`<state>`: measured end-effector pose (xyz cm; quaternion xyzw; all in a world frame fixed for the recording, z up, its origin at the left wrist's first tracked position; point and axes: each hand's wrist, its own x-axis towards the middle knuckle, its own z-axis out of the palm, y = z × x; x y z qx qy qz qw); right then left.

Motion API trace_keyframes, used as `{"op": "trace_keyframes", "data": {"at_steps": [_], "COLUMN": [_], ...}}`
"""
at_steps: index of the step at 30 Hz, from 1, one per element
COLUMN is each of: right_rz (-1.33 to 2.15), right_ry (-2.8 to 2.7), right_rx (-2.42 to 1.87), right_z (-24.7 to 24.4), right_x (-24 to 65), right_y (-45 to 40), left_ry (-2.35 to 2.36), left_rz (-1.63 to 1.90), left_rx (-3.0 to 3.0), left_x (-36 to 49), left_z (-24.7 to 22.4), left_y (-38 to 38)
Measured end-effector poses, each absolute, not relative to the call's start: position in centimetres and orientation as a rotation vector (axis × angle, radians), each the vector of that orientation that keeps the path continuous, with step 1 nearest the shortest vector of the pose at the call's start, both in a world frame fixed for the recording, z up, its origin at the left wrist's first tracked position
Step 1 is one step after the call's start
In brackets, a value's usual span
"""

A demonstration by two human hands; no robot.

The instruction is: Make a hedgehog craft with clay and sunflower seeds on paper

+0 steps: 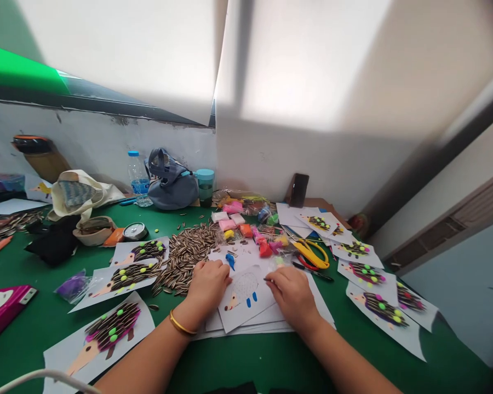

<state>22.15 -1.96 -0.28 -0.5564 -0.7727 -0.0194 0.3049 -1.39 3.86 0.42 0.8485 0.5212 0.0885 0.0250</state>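
Observation:
In front of me a white sheet [248,290] bears a hedgehog outline with a peach clay face and two blue clay feet. It rests at a tilt on a stack of paper. My left hand [208,282] lies curled at the sheet's upper left edge, its fingertips pinched, and what they hold is too small to name. At the right edge my right hand [293,293] pinches a small dark piece, perhaps a seed. Just above the sheet sits a blue clay lump [230,261]. A large pile of striped sunflower seeds [189,251] spreads beside my left hand.
Finished hedgehog pictures [107,334] lie on both sides. Clay packets [263,246], yellow scissors [312,253] and a black pen [322,275] are beyond my right hand. A bottle [137,178], blue bag [171,189], cup [205,186] and phone [299,190] stand along the wall.

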Motion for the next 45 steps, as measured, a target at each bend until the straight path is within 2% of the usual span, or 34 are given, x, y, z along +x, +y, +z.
{"op": "trace_keyframes", "data": {"at_steps": [6, 12, 21, 29, 38, 41, 45], "right_rz": [-0.269, -0.341, -0.117, -0.084, -0.069, -0.069, -0.088], "right_ry": [-2.125, -2.140, -2.283, -2.235, -2.224, -2.220, -2.210], "right_rx": [-1.553, -1.566, -1.388, -1.430, -1.442, -1.442, -1.441], "right_z": [0.2, -0.8, -1.7, -1.7, -1.7, -1.6, -1.6], "right_x": [21.8, 22.0, 23.6, 23.1, 22.9, 22.9, 22.8], "right_y": [3.6, 3.2, -1.6, -1.9, -2.0, -2.0, -2.0], "left_ry": [1.527, 1.458, 1.456, 1.685, 1.765, 1.709, 1.455], "left_rz": [0.376, 0.459, 0.414, 0.570, 0.473, 0.590, 0.964], "left_rx": [2.623, 2.606, 2.631, 2.578, 2.558, 2.489, 2.092], "left_x": [-1.0, -1.5, -1.7, -0.7, -0.1, -0.9, -1.3], "left_z": [0.1, -0.1, 0.5, 0.6, 1.5, 1.7, 1.7], "left_y": [4.0, 4.0, 3.5, 5.0, 6.3, 6.3, 6.1]}}
